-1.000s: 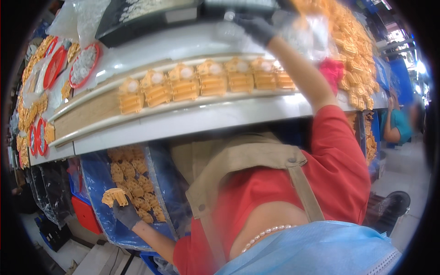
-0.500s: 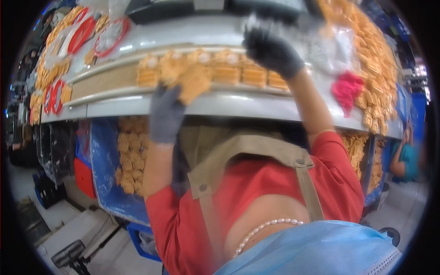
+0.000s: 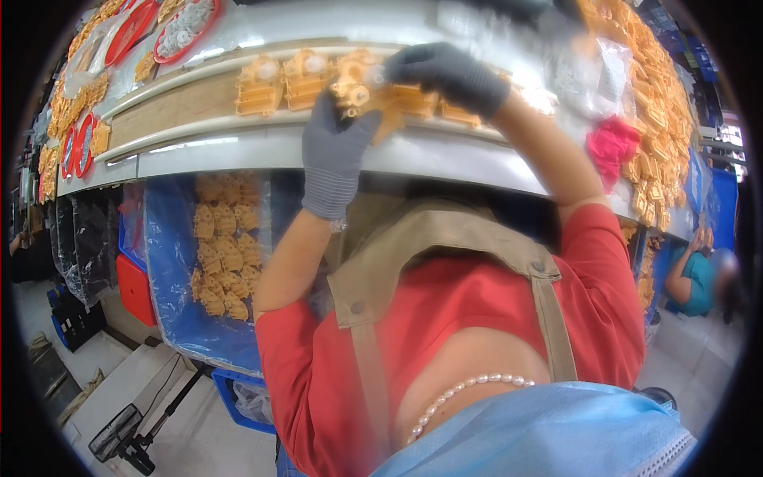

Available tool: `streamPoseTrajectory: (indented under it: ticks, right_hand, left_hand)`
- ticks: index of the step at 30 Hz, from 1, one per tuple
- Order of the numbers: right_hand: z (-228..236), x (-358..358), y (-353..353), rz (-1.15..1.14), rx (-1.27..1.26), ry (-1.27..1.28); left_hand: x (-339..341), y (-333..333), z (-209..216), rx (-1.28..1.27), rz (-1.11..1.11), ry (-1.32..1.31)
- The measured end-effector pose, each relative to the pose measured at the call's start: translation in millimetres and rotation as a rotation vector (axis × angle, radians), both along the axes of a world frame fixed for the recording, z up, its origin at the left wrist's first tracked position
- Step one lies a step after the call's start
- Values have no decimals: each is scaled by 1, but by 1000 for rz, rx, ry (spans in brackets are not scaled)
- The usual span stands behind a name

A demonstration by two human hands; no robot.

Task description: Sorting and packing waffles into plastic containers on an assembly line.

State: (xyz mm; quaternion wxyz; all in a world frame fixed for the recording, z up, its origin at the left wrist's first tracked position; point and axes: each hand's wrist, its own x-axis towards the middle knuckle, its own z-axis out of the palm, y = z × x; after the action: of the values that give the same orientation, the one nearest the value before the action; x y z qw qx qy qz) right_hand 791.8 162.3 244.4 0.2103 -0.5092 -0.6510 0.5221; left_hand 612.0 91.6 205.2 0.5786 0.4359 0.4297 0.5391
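Observation:
My left hand point(image 3: 335, 155), in a grey knitted glove, grips an orange plastic housing point(image 3: 352, 79) above the work strip. My right hand point(image 3: 449, 75), in a dark grey glove, comes in from the right. Its fingers are pinched together against a small whitish ring point(image 3: 375, 75) on the housing's right side. Below my right fingers hangs a blurred orange part point(image 3: 389, 119); whether it belongs to the held housing I cannot tell. Left of my hands, two orange housings point(image 3: 306, 79) with pale round pieces stand in the rail-edged strip; others sit partly beneath my right hand.
Red-rimmed trays, one with white rings point(image 3: 184, 30), lie at the far left. Orange parts are heaped on the right point(image 3: 656, 119), beside a pink cloth point(image 3: 612, 151). A blue lined crate point(image 3: 171, 262) with orange parts stands below the bench. Another person point(image 3: 695, 278) is at the right.
My right hand has come left and down from the whitish pile to the housing. My left hand has moved right, turning the housing, which now shows its ringed side.

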Motion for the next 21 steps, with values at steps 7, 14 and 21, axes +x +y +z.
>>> streamPoseTrajectory:
  ticks: [7, 14, 21]
  right_hand:
    - [-9, -17, 4, 46, 36, 106]
    - [1, -24, 2, -34, 88, 129]
    - [1, 3, 1, -87, 59, 294]
  left_hand:
    - [-14, 5, -9, -36, 18, -122]
    - [-42, 2, 6, -145, 23, -355]
    - [-167, 55, 31, 76, 23, 116]
